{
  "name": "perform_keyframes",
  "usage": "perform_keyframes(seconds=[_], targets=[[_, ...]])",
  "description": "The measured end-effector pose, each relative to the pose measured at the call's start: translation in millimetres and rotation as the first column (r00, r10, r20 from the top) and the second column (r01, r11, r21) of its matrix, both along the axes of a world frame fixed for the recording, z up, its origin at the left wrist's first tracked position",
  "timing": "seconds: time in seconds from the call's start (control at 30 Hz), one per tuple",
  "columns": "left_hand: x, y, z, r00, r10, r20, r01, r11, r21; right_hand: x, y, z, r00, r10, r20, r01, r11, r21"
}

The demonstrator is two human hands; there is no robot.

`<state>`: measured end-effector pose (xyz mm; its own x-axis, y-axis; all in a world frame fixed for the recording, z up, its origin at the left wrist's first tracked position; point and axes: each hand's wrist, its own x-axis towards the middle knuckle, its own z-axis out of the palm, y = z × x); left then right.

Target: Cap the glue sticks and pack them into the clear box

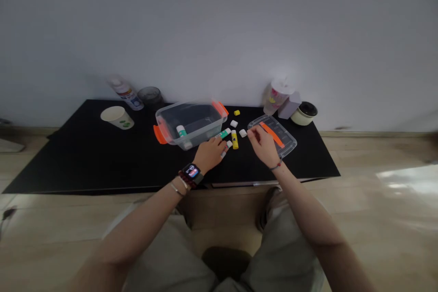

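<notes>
My left hand [208, 154] is at the front right corner of a clear plastic box [205, 134] with orange latches. Its fingers are curled around a white-capped glue stick [227, 147], partly hidden by them. A green glue stick [224, 133] lies just beyond my fingertips, and a yellow glue stick [234, 140] to their right. Inside the box leans another green glue stick [181, 131]. My right hand [264, 147] is over the box's clear lid [290, 145] with its orange handle, fingers pinched together; whatever they hold is hidden. Close to its fingertips lies a white block [242, 133].
A second white block [234, 123] and a small yellow cap [237, 112] lie behind the glue sticks. At left on the black table [102, 164] are a paper cup [118, 118], a spray can [127, 93] and a dark bowl [149, 96]. A lidded tumbler [275, 98], box [289, 106] and cream pot [303, 116] stand back right.
</notes>
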<state>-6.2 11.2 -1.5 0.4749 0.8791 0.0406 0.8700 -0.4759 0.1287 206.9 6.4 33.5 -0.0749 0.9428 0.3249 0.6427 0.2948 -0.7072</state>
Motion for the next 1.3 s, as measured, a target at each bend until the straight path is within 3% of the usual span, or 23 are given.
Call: perform_keyframes(seconds=[0.1,0.23,0.33,0.43,0.5,0.57,0.63,0.7,0.8,0.87,0.97,1.1,1.2,1.23,1.3], targets=[[6.9,0.4,-21.4,0.998,0.031,-0.056,-0.032,0.999,-0.029,3.7,1.1,1.0,1.000,-0.020,0.011,0.020,1.000,0.002],[9.8,5.0,-31.9,0.991,0.067,-0.113,-0.072,0.997,-0.039,8.3,5.8,-1.6,0.999,-0.030,0.045,0.030,1.000,0.005],[10.0,2.1,-26.8,0.987,0.083,-0.136,-0.086,0.996,-0.015,14.2,16.8,-10.1,0.993,-0.048,0.113,0.046,0.999,0.014],[5.4,-4.8,-11.0,0.987,0.123,-0.100,-0.122,0.992,0.012,21.2,33.9,-25.1,0.971,-0.082,0.225,0.083,0.997,0.005],[-0.7,-9.2,-0.1,0.984,0.180,-0.002,-0.180,0.983,-0.020,23.9,45.5,-37.6,0.946,-0.074,0.317,0.084,0.996,-0.018],[-7.2,-11.6,5.1,0.956,0.242,0.165,-0.216,0.963,-0.161,23.6,54.6,-51.2,0.911,-0.013,0.413,0.039,0.998,-0.053],[-11.5,-11.6,1.5,0.867,0.300,0.398,-0.140,0.913,-0.384,20.3,60.2,-65.0,0.862,0.075,0.501,-0.032,0.995,-0.095],[-11.4,-10.1,-8.9,0.684,0.392,0.615,0.048,0.817,-0.574,15.9,62.9,-77.5,0.812,0.129,0.569,-0.070,0.990,-0.125],[-3.9,-8.1,-24.6,0.426,0.565,0.707,0.251,0.677,-0.692,12.6,64.6,-91.4,0.771,0.135,0.622,-0.057,0.988,-0.143],[1.8,-7.7,-28.7,0.361,0.636,0.682,0.260,0.634,-0.728,13.7,65.5,-96.8,0.761,0.145,0.633,-0.053,0.985,-0.162],[5.3,-8.3,-25.9,0.357,0.667,0.654,0.230,0.616,-0.754,17.7,65.9,-100.1,0.765,0.172,0.620,-0.048,0.976,-0.212],[3.7,-8.1,-21.3,0.393,0.653,0.647,0.208,0.622,-0.755,18.1,65.7,-95.7,0.889,0.108,0.446,-0.006,0.975,-0.224],[3.6,-6.7,-22.0,0.402,0.641,0.654,0.205,0.633,-0.747,11.6,64.9,-83.1,0.999,-0.040,0.000,0.039,0.959,-0.280],[3.9,-6.4,-22.3,0.398,0.635,0.663,0.210,0.640,-0.739,8.5,63.5,-77.4,0.975,-0.086,-0.204,0.013,0.942,-0.337],[4.9,-6.8,-22.1,0.389,0.617,0.685,0.223,0.658,-0.719,1.8,57.8,-65.1,0.808,-0.150,-0.570,-0.137,0.893,-0.428]])
